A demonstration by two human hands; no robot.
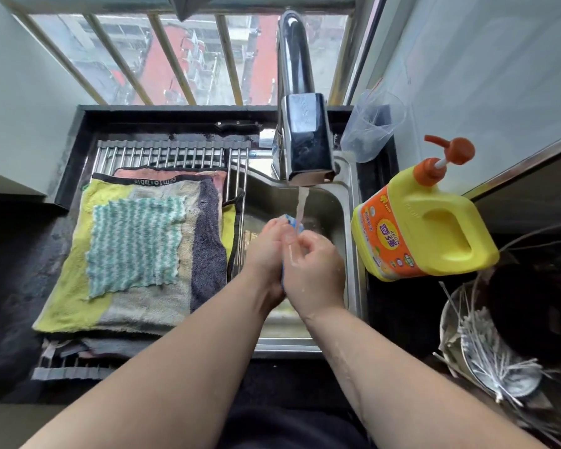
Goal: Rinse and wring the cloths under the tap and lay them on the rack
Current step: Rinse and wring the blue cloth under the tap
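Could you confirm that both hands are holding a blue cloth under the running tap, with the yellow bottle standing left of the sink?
Not quite: the head view shows the bottle right of the sink, not left. The left hand and right hand do hold the cloth under the running tap.

A blue cloth sits bunched under the running tap; layered cloths cover the rack.
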